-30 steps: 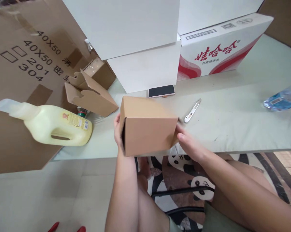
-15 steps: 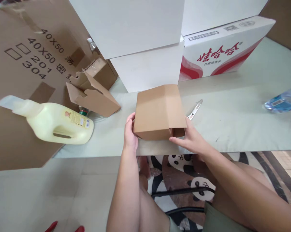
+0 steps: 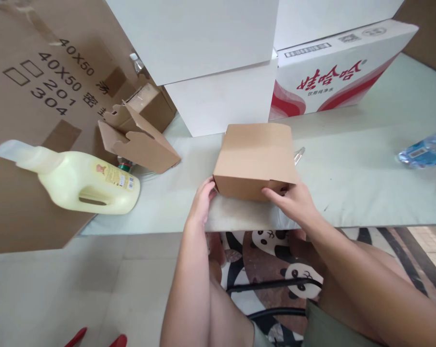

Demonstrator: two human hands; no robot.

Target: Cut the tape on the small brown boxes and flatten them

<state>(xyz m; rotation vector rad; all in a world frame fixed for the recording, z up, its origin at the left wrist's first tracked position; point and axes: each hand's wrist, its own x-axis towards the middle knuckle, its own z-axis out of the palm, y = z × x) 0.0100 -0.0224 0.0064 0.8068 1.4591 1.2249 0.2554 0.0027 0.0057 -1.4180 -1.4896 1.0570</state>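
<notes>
A small brown cardboard box point(image 3: 254, 149) sits on the cloth-covered table between my two hands. My left hand point(image 3: 202, 198) grips its front left corner, its fingers partly tucked behind the edge. At the front right corner my right hand point(image 3: 295, 200) holds the box, thumb on the front face by a small gap under the lid flap. The other fingers of that hand are hidden by the box. A utility knife point(image 3: 299, 155) lies just right of the box, mostly covered by it. Something clear like plastic film point(image 3: 283, 219) shows under my right hand.
White cartons point(image 3: 221, 101) stand close behind the box, beside a red-and-white water carton point(image 3: 319, 86). To the left are an opened cardboard box point(image 3: 149, 149), a yellow jug point(image 3: 91, 183) and a big brown carton point(image 3: 19, 159). A water bottle point(image 3: 426, 150) lies at right.
The cardboard box has shifted right and turned, its front face now more toward me, covering most of the knife. Its flap sits lower over the right-hand gap. Both hands moved right with it.
</notes>
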